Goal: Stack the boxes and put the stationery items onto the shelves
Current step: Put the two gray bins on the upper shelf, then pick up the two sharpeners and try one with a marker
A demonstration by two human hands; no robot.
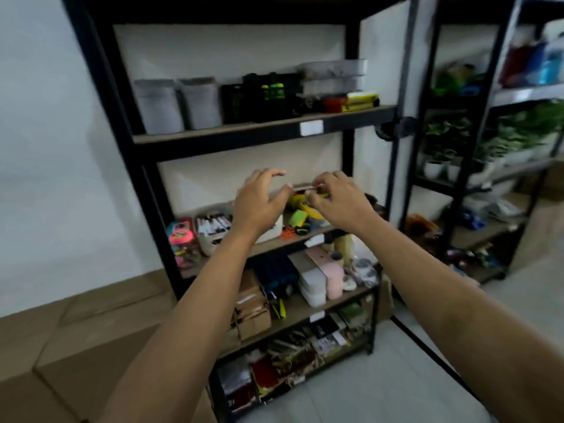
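Note:
Both my hands are raised in front of the black shelf unit's (244,137) second shelf (274,244). My right hand (338,199) pinches a thin grey stick-like item (303,187), held level; blur hides what it is. My left hand (259,203) is just to its left with fingers curved and spread, and its thumb tip meets the item's left end. Behind the hands lies a heap of yellow and green stationery (300,216). Brown cardboard boxes (76,346) stand at the lower left.
The upper shelf carries grey pouches (177,103), black boxes (265,97) and clear containers (332,74). A pink-lidded jar (183,242) and a bin of markers (213,227) share the second shelf. A second rack with plants (488,141) is on the right. Pale tile floor (381,377) lies below.

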